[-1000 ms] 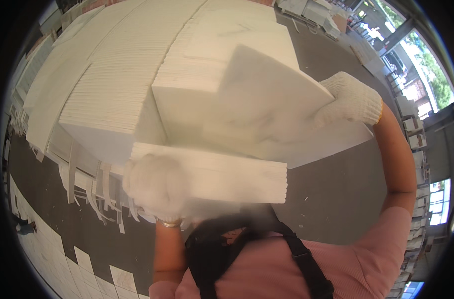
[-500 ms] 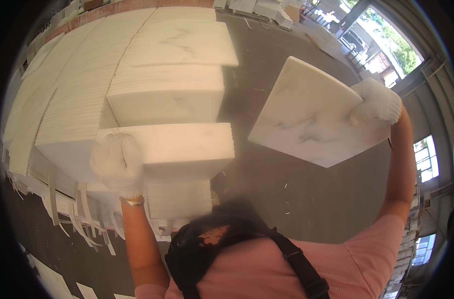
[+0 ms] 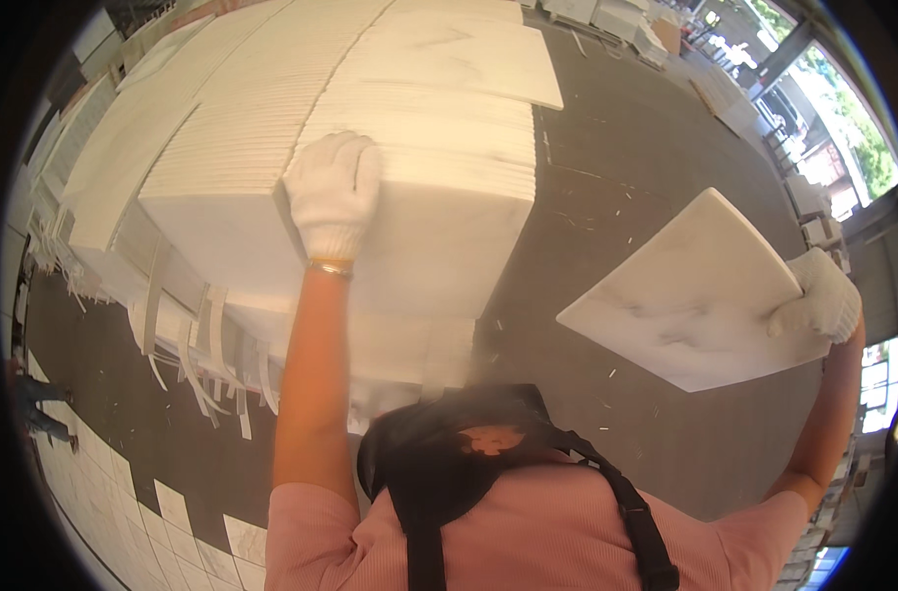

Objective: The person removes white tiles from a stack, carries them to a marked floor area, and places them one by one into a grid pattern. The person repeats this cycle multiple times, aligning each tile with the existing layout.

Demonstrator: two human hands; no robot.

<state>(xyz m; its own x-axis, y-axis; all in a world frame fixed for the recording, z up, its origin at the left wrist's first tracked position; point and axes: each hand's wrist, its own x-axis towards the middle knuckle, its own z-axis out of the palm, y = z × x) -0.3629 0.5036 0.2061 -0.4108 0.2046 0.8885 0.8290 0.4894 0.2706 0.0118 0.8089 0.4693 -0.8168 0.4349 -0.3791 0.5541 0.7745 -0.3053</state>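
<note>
My right hand (image 3: 818,297), in a white knit glove, is closed on the edge of a square white marble tile (image 3: 693,300) with grey veins. That tile hangs tilted above the floor, apart from the stack. My left hand (image 3: 335,187), gloved as well, rests on the near upper edge of a row of upright marble tiles (image 3: 429,138) packed face to face. Its fingers lie stretched out over the tile edges, beside the seam with the neighbouring row (image 3: 222,167). One tile (image 3: 468,49) lies flat on top at the far end.
White straps (image 3: 212,325) dangle from the stack's near left side. Grey floor (image 3: 606,227) with small white scraps stretches to the right. Pale tiles (image 3: 114,502) are laid out at lower left, near a person's legs (image 3: 50,409). More stacked slabs (image 3: 616,20) stand at the back.
The front group of tiles has moved away from me, closing the gap to those behind. My left hand went forward with them and its fingers straightened. My right hand still holds its tile, now lower.
</note>
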